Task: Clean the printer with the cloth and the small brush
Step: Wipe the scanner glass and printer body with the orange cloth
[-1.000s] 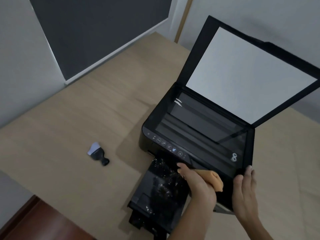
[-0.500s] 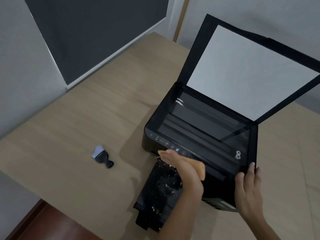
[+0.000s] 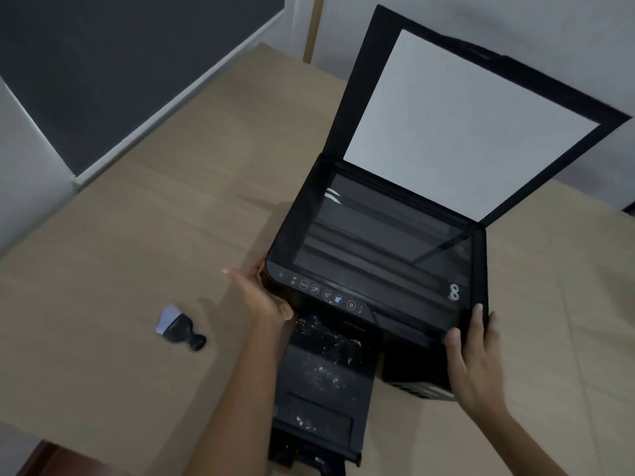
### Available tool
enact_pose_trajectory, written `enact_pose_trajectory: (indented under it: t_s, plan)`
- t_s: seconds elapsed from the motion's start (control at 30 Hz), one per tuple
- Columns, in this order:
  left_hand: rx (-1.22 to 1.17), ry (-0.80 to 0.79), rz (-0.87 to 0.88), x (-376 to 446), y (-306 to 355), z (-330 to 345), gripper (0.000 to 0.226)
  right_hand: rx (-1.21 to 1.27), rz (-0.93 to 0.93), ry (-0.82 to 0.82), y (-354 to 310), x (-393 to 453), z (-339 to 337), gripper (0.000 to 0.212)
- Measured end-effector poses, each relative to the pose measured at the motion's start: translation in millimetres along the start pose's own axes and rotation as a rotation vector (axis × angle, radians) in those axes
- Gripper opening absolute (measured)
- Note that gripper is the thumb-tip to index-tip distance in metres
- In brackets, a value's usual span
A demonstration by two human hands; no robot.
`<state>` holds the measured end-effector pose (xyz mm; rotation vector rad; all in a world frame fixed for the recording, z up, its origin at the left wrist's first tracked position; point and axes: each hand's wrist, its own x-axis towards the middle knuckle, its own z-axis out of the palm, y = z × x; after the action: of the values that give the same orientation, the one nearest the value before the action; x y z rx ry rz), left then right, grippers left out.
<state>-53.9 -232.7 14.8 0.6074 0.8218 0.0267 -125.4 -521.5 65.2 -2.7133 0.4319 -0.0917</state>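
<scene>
A black printer [image 3: 376,250] stands on the wooden table [image 3: 137,235] with its scanner lid [image 3: 464,115] raised and the glass bare. Its output tray [image 3: 326,372] sticks out in front, speckled with white dust. My left hand [image 3: 264,300] presses against the printer's front left corner; the orange cloth is hidden under the palm. My right hand [image 3: 476,359] grips the front right corner, fingers over the top edge. The small brush [image 3: 178,329], black with pale bristles, lies on the table to the left, apart from both hands.
A grey wall with a dark panel [image 3: 120,63] runs along the table's far left. The table's near edge [image 3: 68,438] drops to a reddish floor at the bottom left. Bare tabletop lies left of the printer around the brush.
My left hand slid with the cloth from the front panel leftward to the printer's left corner, and the cloth went out of sight. The right hand stayed on the right corner.
</scene>
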Motion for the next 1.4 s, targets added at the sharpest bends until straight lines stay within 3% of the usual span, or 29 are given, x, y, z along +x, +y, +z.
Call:
enact_pose_trajectory:
  t_s: [0.1, 0.17, 0.27, 0.43, 0.47, 0.57, 0.6, 0.67, 0.8, 0.87, 0.9, 0.97, 1.03, 1.1, 1.17, 1.23, 1.4]
  plan:
    - [-0.053, 0.077, -0.157, -16, -12, 9, 0.088, 0.02, -0.025, -0.044, 2, 2, 2, 0.068]
    - [-0.119, 0.048, -0.146, -34, -31, 22, 0.08, 0.044, -0.013, -0.049, 2, 3, 0, 0.073]
    - [-0.084, 0.059, -0.174, -55, -60, 44, 0.103, 0.057, -0.012, -0.063, 4, 2, -1, 0.072]
    - [0.102, 0.197, -0.148, -81, -92, 66, 0.089, -0.021, -0.022, -0.11, 7, 4, -2, 0.082]
    - [0.099, 0.205, -0.189, -86, -98, 69, 0.095, -0.05, -0.034, -0.12, 8, 5, -2, 0.084]
    - [0.138, 0.129, -0.401, -104, -117, 69, 0.148, 0.066, 0.008, -0.082, 4, 1, -3, 0.083]
    - [0.214, 0.066, -0.448, -111, -124, 67, 0.147, 0.098, 0.011, -0.078, 3, -1, -3, 0.082]
    - [0.346, -0.134, -0.387, -125, -135, 56, 0.107, 0.106, -0.016, -0.091, 2, -1, -3, 0.083]
    - [0.614, -0.311, -0.175, -140, -153, 56, 0.101, 0.027, -0.08, -0.112, 9, 4, -2, 0.074]
    - [0.786, -0.365, -0.052, -150, -159, 47, 0.077, 0.006, -0.083, -0.11, 8, 4, -8, 0.07]
    - [0.925, -0.387, 0.028, -155, -162, 41, 0.058, 0.027, -0.111, -0.112, 4, 2, -12, 0.063]
    - [1.111, -0.412, 0.214, -164, -170, 33, 0.043, 0.069, -0.258, -0.151, 8, 2, -12, 0.035]
    - [1.142, -0.412, 0.215, -166, -177, 32, 0.044, 0.148, -0.277, -0.2, 10, 1, -10, 0.026]
    - [1.122, -0.473, 0.168, -164, -176, 31, 0.051, 0.209, -0.131, -0.133, 7, 1, -15, 0.049]
    - [1.102, -0.512, 0.16, -161, -174, 29, 0.081, 0.236, -0.012, -0.159, 11, 1, -16, 0.07]
    - [1.117, -0.5, 0.142, -152, -178, 26, 0.098, 0.285, 0.02, -0.171, 7, 0, -20, 0.073]
    - [1.134, -0.503, -0.093, -125, -185, 12, 0.066, 0.295, 0.047, -0.2, 4, 1, -19, 0.069]
